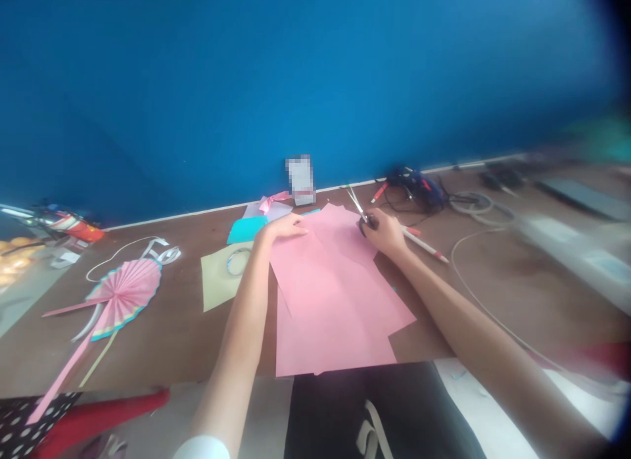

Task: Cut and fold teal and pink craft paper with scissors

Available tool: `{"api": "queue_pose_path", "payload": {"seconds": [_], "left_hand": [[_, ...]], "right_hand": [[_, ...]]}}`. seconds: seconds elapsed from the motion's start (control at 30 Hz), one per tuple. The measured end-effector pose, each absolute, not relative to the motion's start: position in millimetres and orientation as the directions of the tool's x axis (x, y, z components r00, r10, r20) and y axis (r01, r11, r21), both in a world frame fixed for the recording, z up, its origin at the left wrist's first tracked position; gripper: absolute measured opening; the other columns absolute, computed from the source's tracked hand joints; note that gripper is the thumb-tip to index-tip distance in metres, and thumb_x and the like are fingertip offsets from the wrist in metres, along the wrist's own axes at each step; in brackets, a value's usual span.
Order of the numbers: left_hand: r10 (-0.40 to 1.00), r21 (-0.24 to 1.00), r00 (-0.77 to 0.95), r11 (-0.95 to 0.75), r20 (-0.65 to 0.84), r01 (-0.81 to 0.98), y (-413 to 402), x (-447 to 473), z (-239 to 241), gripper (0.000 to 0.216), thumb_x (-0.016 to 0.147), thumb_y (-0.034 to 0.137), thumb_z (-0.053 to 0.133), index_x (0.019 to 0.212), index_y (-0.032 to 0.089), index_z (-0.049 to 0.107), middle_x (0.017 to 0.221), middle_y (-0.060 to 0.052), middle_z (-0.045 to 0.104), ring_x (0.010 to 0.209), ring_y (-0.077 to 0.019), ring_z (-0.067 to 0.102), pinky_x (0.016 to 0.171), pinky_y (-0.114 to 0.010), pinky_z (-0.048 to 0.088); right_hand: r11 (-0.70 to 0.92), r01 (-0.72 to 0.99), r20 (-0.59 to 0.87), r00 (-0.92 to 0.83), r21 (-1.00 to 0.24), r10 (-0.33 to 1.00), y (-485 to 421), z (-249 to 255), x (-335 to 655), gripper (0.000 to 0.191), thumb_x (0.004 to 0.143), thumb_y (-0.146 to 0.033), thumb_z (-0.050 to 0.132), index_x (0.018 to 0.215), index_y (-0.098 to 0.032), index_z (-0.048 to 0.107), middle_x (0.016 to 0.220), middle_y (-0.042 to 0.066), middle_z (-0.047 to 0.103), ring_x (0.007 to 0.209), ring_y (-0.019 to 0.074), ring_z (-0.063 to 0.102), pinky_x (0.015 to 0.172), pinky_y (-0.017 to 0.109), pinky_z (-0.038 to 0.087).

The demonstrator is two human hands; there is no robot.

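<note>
Several pink paper sheets [330,301] lie stacked on the brown table [172,327] in front of me. My left hand [283,227] rests flat on the far left edge of the pink paper, fingers stretched out. At the paper's far right corner, my right hand [384,230] is closed round the black handles of a pair of scissors [357,206], whose blades point away toward the blue wall.
A pink pleated paper fan [123,291] with long strips lies at left. A beige sheet [219,281] carries a tape ring, next to a teal sheet [246,229]. A pen [426,246], tangled cables [419,188] and a white cord [473,294] lie at right.
</note>
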State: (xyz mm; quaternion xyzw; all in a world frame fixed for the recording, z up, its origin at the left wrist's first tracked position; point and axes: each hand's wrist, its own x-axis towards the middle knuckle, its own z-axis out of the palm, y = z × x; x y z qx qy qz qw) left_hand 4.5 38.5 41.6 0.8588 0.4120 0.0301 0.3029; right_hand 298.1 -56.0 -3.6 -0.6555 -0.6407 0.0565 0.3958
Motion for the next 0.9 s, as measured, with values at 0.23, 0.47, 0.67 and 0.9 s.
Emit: {"api": "queue_pose_path", "payload": {"seconds": [0.23, 0.47, 0.67, 0.9], "left_hand": [[0.801, 0.634, 0.592, -0.414, -0.086, 0.653, 39, 6, 38, 0.033, 0.075, 0.048, 0.057, 0.081, 0.016, 0.059, 0.081, -0.002, 0.059, 0.074, -0.016, 0.053, 0.063, -0.025, 0.037], [0.901, 0.888, 0.432, -0.226, 0.034, 0.4, 33, 3, 14, 0.036, 0.075, 0.048, 0.06, 0.091, 0.015, 0.06, 0.084, -0.003, 0.062, 0.079, -0.0158, 0.057, 0.066, -0.025, 0.042], [0.933, 0.919, 0.349, -0.208, 0.083, 0.335, 32, -2, 5, 0.037, 0.076, 0.049, 0.06, 0.092, 0.016, 0.06, 0.087, -0.003, 0.063, 0.08, -0.0156, 0.057, 0.071, -0.026, 0.044], [0.919, 0.959, 0.395, -0.114, 0.002, 0.26, 30, -3, 9, 0.037, 0.074, 0.048, 0.063, 0.093, 0.017, 0.06, 0.085, -0.004, 0.064, 0.077, -0.0155, 0.06, 0.067, -0.026, 0.046]], "right_hand": [[0.219, 0.852, 0.474, 0.038, -0.475, 0.88, -66, 8, 289, 0.031, 0.076, -0.031, 0.055, 0.104, -0.023, 0.066, 0.077, 0.003, 0.069, 0.069, 0.0206, 0.061, 0.065, 0.028, 0.041], [0.359, 0.639, 0.391, -0.097, -0.68, 0.915, -62, 0, 287, 0.033, 0.074, -0.028, 0.057, 0.104, -0.02, 0.069, 0.078, 0.002, 0.068, 0.066, 0.0161, 0.058, 0.064, 0.026, 0.044], [0.412, 0.575, 0.381, -0.182, -0.706, 0.906, -62, 3, 286, 0.034, 0.074, -0.031, 0.06, 0.104, -0.02, 0.071, 0.092, 0.006, 0.071, 0.074, 0.0193, 0.062, 0.069, 0.029, 0.046], [0.354, 0.668, 0.435, -0.051, -0.654, 0.899, -62, 7, 291, 0.033, 0.074, -0.027, 0.058, 0.103, -0.019, 0.071, 0.081, 0.003, 0.07, 0.067, 0.0171, 0.059, 0.065, 0.028, 0.043]]}}
